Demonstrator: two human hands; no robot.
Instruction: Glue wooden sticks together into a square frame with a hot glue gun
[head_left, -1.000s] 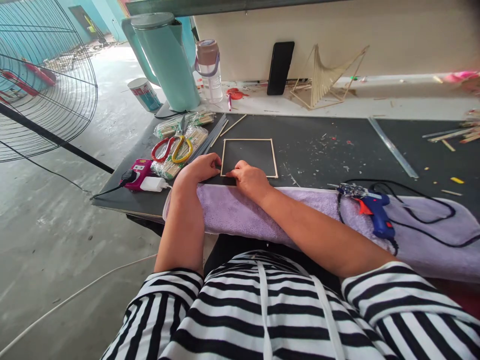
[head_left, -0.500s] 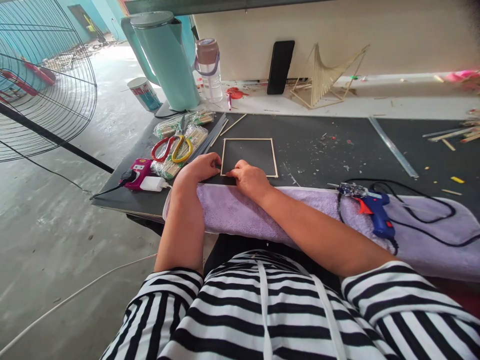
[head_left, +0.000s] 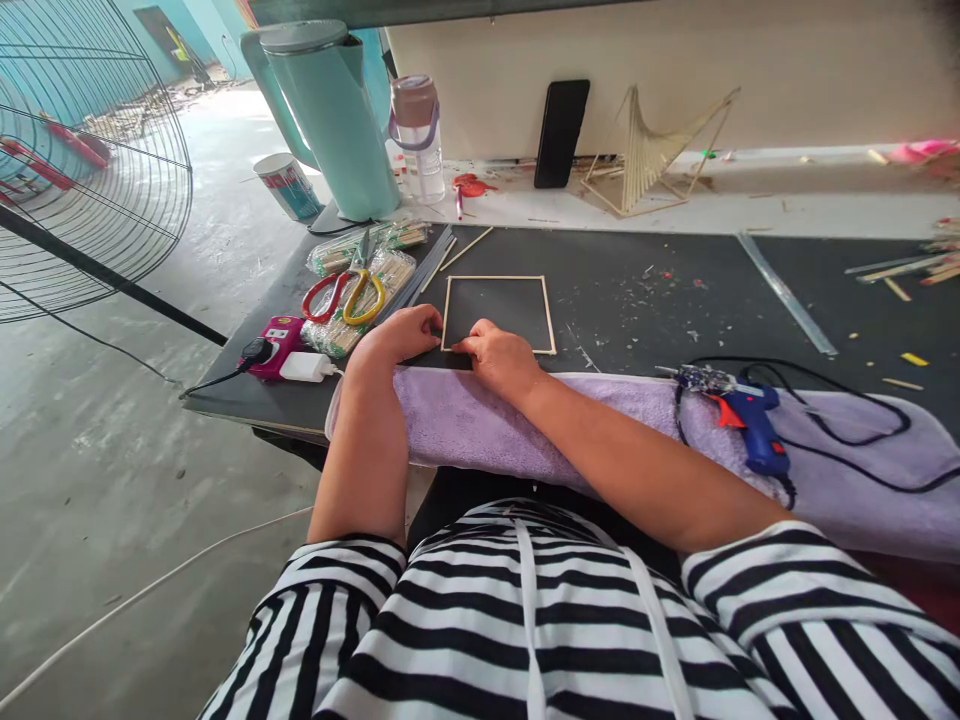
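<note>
A square frame of thin wooden sticks (head_left: 548, 314) lies flat on the dark tabletop. At its near left corner, my left hand (head_left: 405, 333) pinches from the outside, its fingertips against the frame. My right hand (head_left: 501, 358) rests over the near side, thumb and fingers closed on the stick beside the same corner. Both hands partly cover that corner, so the joint is hard to see. A blue glue gun (head_left: 754, 425) with a red trigger lies on the lilac towel (head_left: 480, 425), to the right of my right forearm.
Scissors (head_left: 349, 295) lie on bagged sticks (head_left: 390, 275), left of the frame, near a pink power strip (head_left: 276, 345). Behind stand a teal kettle (head_left: 326, 120), a bottle (head_left: 420, 150), a phone (head_left: 561, 135) and a curved stick model (head_left: 649, 160). A glue stick (head_left: 787, 295) lies right.
</note>
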